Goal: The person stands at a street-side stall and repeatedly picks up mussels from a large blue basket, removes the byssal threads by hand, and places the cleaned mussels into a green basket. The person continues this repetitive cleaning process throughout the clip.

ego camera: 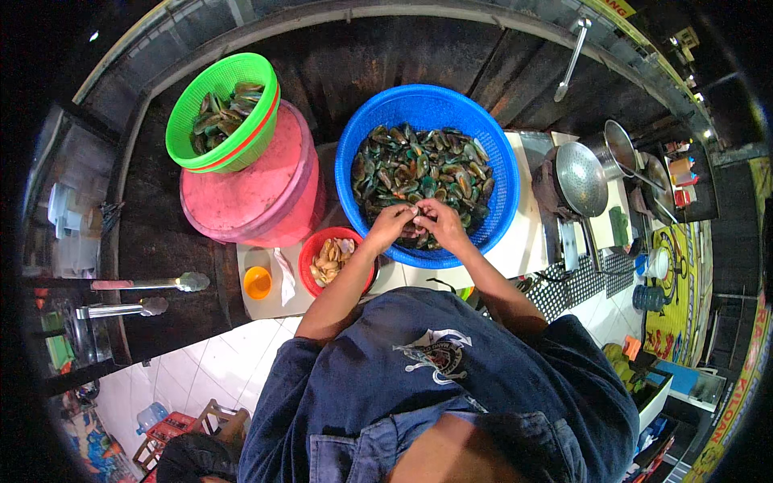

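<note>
My left hand [394, 224] and my right hand [442, 222] meet over the near side of a large blue plastic basket [502, 223]. Their fingertips are pinched together around a small thing that looks like a mussel, mostly hidden by the fingers. Below them, the basket holds a heap of green-and-brown mussels [416, 163]. Beside my left forearm stands a red plastic bowl [307, 253] with pale tan clams [329, 261] in it.
Left, a green colander [266, 78] of mussels tilts on a pink lidded tub [241, 205]. An orange cup [258, 282] and white tissue [285, 279] sit nearby. Right are a perforated ladle [581, 178], pots and a cleaver [569, 244]. Tongs [572, 60] hang behind. A person [199, 456] is lower left.
</note>
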`<state>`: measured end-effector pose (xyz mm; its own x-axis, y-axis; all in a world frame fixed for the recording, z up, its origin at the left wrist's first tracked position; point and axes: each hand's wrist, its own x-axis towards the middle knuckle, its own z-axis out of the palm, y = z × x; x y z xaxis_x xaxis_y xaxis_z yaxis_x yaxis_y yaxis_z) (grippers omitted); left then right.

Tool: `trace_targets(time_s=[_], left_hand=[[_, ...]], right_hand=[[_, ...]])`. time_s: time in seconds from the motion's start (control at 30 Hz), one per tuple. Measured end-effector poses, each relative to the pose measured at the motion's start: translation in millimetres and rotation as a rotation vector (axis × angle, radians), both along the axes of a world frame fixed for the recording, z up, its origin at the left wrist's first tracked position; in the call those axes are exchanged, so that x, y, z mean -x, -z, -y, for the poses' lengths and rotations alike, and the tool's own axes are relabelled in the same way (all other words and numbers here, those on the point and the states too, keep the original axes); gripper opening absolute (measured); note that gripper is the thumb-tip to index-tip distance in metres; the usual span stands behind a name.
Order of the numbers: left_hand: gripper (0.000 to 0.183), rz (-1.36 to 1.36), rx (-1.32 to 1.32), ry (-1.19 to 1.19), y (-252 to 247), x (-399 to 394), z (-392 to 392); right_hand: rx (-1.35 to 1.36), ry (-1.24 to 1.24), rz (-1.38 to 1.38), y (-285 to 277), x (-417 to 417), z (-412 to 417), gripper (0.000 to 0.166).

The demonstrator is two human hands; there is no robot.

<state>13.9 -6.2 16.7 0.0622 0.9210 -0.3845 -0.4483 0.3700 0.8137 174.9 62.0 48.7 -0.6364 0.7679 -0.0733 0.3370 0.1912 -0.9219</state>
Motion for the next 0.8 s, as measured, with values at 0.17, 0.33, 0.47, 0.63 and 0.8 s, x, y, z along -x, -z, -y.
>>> trace_targets(time_s=[0.17,0.33,0.47,0.63,0.8], left_hand=[[0.022,0.018,0.021,0.051,-1.3,0.0,-0.2],[0.023,0.023,0.005,0.053,-3.5,1.6,-0.4],[0.019,-0.107,0.031,0.09,6.3,-1.6,-0.2],[0.02,-0.117,0.048,0.083,9.3,-0.6,-3.6],[0.02,-0.095,0.135,0.042,11.9,-1.8,-7.0]], right_hand=[[-0.055,-0.022,0.071,-2.2,-3.1,1.6,0.035],[-0.04,-0.063,0.03,4.3,-4.7,0.1,0.035],[-0.277,-0.131,0.1,-3.6,-5.3,6.4,0.029],[-0.447,-0.111,0.142,5.3,-1.1,12.0,0.025],[-0.36,-0.096,0.119,14.2,1.8,11.9,0.023]])
